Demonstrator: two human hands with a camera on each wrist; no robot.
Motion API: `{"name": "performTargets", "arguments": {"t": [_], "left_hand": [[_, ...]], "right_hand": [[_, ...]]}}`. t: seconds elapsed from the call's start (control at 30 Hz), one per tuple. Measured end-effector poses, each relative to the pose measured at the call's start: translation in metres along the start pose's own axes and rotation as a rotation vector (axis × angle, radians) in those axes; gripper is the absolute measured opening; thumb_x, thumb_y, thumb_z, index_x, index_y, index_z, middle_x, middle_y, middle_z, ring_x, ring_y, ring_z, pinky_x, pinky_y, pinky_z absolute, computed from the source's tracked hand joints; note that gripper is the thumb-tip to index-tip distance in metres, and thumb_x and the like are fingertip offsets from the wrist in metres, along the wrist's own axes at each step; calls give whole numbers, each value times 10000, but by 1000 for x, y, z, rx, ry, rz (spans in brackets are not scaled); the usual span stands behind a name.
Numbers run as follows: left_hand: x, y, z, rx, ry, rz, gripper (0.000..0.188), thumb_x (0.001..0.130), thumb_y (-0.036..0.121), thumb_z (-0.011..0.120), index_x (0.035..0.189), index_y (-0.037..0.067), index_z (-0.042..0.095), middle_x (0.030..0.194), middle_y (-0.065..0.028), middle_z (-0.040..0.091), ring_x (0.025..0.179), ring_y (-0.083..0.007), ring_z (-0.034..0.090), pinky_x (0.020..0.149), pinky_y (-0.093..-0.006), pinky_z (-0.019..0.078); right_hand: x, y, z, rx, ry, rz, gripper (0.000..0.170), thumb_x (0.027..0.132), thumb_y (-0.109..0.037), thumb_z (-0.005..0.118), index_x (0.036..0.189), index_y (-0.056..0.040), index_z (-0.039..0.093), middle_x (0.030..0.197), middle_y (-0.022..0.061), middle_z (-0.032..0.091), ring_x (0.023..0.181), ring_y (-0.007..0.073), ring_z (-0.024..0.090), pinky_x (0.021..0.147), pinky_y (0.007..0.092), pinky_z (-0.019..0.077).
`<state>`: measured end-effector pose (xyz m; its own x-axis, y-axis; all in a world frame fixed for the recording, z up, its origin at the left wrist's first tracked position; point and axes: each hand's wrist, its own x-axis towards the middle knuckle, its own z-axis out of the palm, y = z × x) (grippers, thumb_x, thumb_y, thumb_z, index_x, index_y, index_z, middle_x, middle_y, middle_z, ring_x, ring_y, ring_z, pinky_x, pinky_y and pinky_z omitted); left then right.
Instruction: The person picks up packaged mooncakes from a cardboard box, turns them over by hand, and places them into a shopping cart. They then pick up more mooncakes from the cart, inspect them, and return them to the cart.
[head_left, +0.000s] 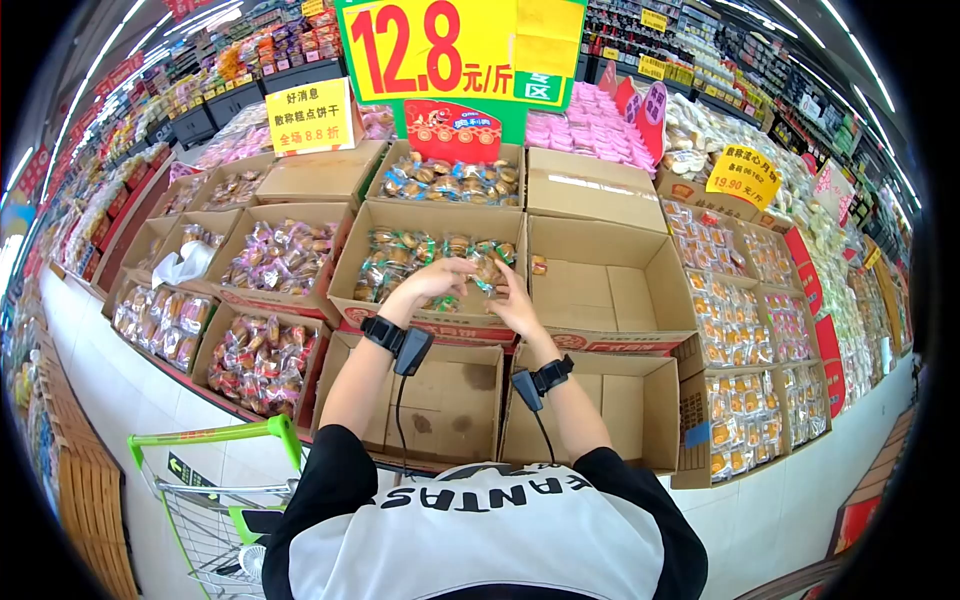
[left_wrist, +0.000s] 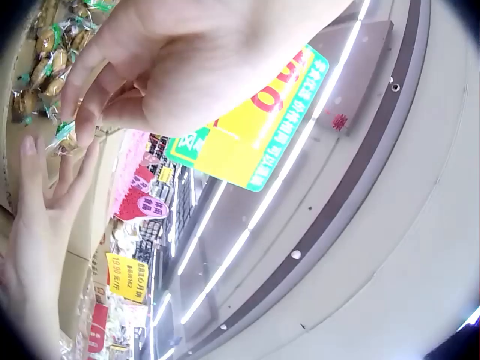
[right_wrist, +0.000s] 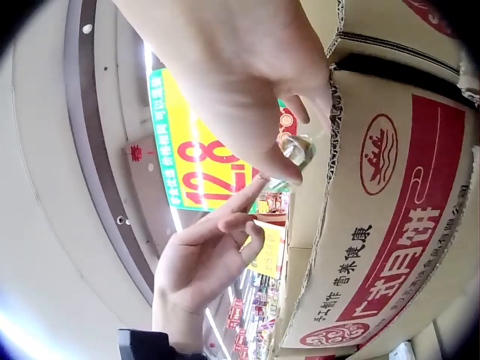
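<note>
Both hands are over an open carton (head_left: 343, 285) of wrapped mooncakes (head_left: 395, 255), in clear packets with green print. My right hand (head_left: 515, 305) holds one wrapped mooncake (right_wrist: 296, 152) between thumb and fingers, near the carton's right side. From the left, my left hand (head_left: 440, 282) reaches across the packets. In the right wrist view, the left hand (right_wrist: 202, 262) has its index finger stretched towards the right thumb, its other fingers loosely bent. The left wrist view shows the left fingertips right at a green-printed packet end (left_wrist: 64, 133), with the right hand (left_wrist: 49, 225) opposite.
Right of the carton stands another carton (head_left: 600, 290) with a small packet in its corner. Bare cartons (head_left: 430, 400) line the front. Cartons of pink and red packets (head_left: 262, 365) lie left. A price sign (head_left: 455, 50) rises behind; a green-handled shopping cart (head_left: 215, 435) stands front left.
</note>
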<state>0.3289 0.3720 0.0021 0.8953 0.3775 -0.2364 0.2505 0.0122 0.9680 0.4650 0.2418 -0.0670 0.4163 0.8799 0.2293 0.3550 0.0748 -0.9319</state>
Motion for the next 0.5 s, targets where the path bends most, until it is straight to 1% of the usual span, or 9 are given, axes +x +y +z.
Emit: {"name": "performTargets", "arguments": {"t": [0.07,0.13,0.2,0.27,0.3,0.37,0.4,0.43,0.5], "left_hand": [[-10,4,6,-28,-22,47,345,795,-15,373,1134,-21,434,1005,-71,489,693,-126,539,691,-260,456],[-20,11,10,-60,-45,90,324,806,-5,384,1124,-16,448,1039,-68,476,688,-129,540,686,-263,456],[-25,19,9,-60,-180,115,293,814,33,442,1101,15,502,1137,-45,431,710,-114,541,668,-246,453],[-30,27,7,-59,-209,152,275,816,40,446,1080,21,521,1130,-49,441,719,-118,545,673,-246,454],[-32,31,6,-53,-244,191,259,817,47,449,1058,27,540,1123,-53,451,727,-122,549,677,-247,455],[-30,29,-2,-48,-175,182,248,839,94,440,1056,36,544,1064,-55,498,757,-130,560,714,-251,461],[-29,29,-8,-98,-147,142,257,843,107,442,1076,45,531,1072,-58,497,783,-131,560,725,-253,461],[-28,28,-12,-147,-118,102,269,846,120,444,1096,54,518,1081,-61,496,810,-131,560,737,-255,461],[-31,30,-16,-123,57,113,313,840,126,459,1146,63,473,1143,-77,480,886,-136,546,748,-253,459]], "right_hand": [[-3,-5,2,-19,-30,-45,663,651,37,602,1230,-150,339,1153,105,340,977,214,456,779,326,455],[-7,-8,6,18,42,-169,608,644,42,588,1186,-145,386,1144,82,361,1001,184,436,777,306,442],[-10,-13,7,112,53,-133,593,645,56,582,1174,-138,399,1149,77,365,1022,185,434,783,300,441],[-12,-17,11,255,133,-125,464,686,53,571,1114,-76,447,1098,77,439,976,173,489,763,269,446],[-12,-14,13,255,129,-119,464,686,53,571,1114,-76,447,1098,77,439,976,173,489,763,269,446],[-12,-6,16,309,126,-127,352,741,-10,568,1077,-38,466,1014,87,505,854,163,542,741,262,447],[-13,-8,15,254,86,-51,277,786,-90,554,1047,-28,488,926,95,546,820,157,558,722,250,444],[-14,-9,14,252,82,-50,277,786,-90,554,1047,-28,488,926,95,546,820,157,558,722,250,444],[-19,-22,9,94,84,106,311,781,-130,569,1070,-52,484,966,99,538,875,160,553,730,257,444]]}}
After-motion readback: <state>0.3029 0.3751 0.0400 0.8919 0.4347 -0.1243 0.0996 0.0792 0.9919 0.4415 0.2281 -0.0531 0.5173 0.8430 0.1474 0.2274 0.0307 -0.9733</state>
